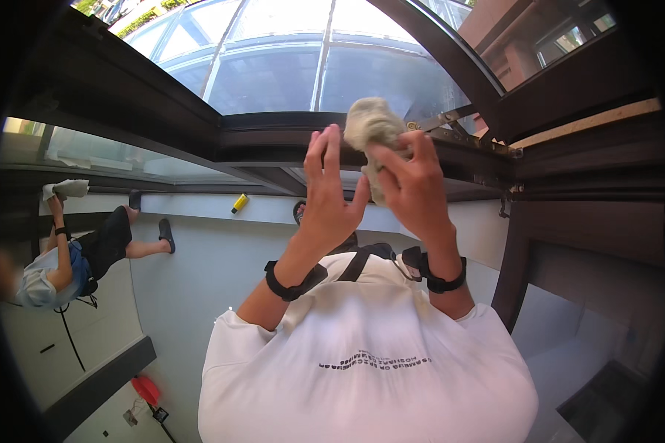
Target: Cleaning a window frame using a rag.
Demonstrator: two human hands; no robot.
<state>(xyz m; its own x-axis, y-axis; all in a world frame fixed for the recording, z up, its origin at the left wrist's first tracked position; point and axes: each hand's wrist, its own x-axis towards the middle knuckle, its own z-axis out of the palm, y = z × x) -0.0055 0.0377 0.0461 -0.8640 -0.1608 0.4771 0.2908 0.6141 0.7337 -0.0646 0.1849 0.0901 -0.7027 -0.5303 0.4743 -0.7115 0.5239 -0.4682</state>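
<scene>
In my right hand (pixel 415 180) is a crumpled beige cloth (pixel 374 122), gripped between thumb and fingers. The cloth is bunched at its top, and a part hangs below the fingers. My left hand (pixel 330 194) is raised beside it with fingers extended, holding nothing. Its thumb comes close to the cloth's hanging part; whether they touch I cannot tell. Both hands are in front of the dark brown window frame (pixel 277 130). Beyond the frame's lower rail is a glass pane (pixel 266 77). A metal window stay (pixel 449 119) sits just past my right hand.
At the left, another person (pixel 61 260) holds a pale cloth (pixel 69 188) near a window. A yellow and black object (pixel 240 203) lies on the white ledge (pixel 188 206). Dark frame members (pixel 587 155) run along the right. A red object (pixel 146 390) is at the lower left.
</scene>
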